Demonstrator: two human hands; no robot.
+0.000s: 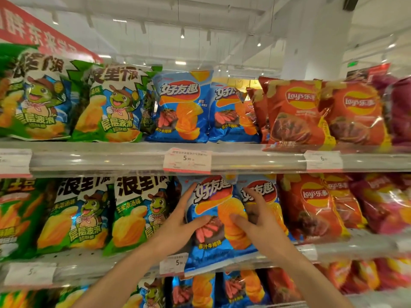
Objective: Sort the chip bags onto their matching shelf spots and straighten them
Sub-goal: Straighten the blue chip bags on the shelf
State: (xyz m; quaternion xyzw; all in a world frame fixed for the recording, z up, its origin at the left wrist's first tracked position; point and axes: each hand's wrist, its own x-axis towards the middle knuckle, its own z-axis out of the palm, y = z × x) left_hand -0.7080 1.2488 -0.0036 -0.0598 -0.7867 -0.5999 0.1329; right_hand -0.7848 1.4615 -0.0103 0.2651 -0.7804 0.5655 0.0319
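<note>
Blue chip bag (216, 221) on the middle shelf (355, 245), clamped between left hand (178, 225) at 9 o'clock and right hand (259, 221) at 3 o'clock.

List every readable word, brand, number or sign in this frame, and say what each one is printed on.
"好友趣": blue bag held by left hand and right hand; also the blue bags above.
"Lay's乐事": red bags.
"层层波浪": green bags; their large black title is cut off.
"5.90": upper price tag; its small print is unreadable.
"5": lower price tag, the rest blurred.
"6": right price tag, the rest blurred.
Red banner: cropped, not fully legible.
</note>
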